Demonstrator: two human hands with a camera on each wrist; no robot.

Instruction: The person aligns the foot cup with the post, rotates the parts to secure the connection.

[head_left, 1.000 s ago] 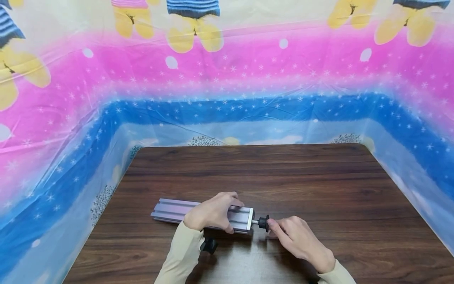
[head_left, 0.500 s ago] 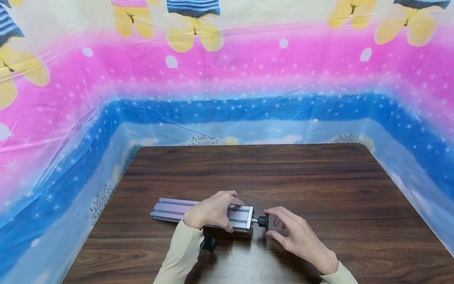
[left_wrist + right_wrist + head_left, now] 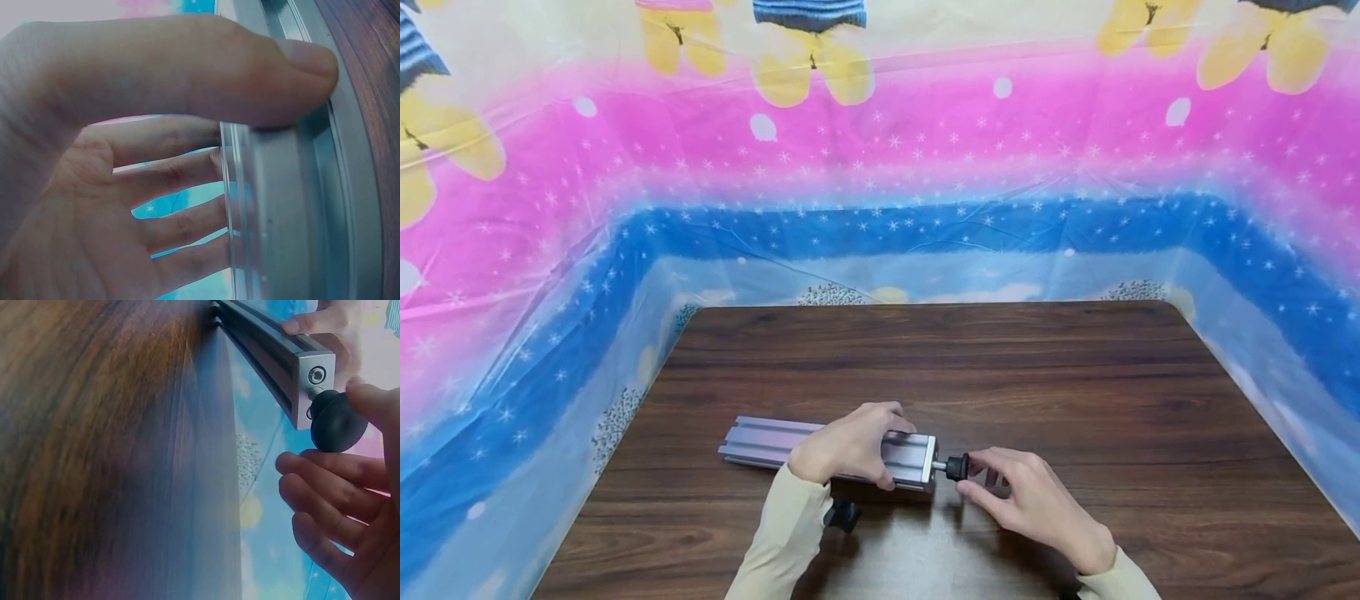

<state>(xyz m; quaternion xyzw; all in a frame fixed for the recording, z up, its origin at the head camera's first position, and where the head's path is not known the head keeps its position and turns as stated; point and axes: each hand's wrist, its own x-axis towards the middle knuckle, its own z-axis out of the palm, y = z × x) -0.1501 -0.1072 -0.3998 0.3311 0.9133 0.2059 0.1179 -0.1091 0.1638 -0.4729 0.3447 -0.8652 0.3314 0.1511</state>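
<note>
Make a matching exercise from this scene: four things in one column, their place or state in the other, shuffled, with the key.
1. left hand
2. right hand
3. aluminium rail
4. loose black knob

A. lies flat on the wooden table
B. on the table beside the left sleeve
C. grips the rail from above
D. fingers around the black knob at the rail's end

Pairs: 1-C, 2-D, 3-A, 4-B

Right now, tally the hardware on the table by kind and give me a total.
Aluminium rail: 1, held by the left hand
Black knobs: 2, one knob on the rail's end pinched by the right hand, one loose knob by the left sleeve
Total: 3
</note>
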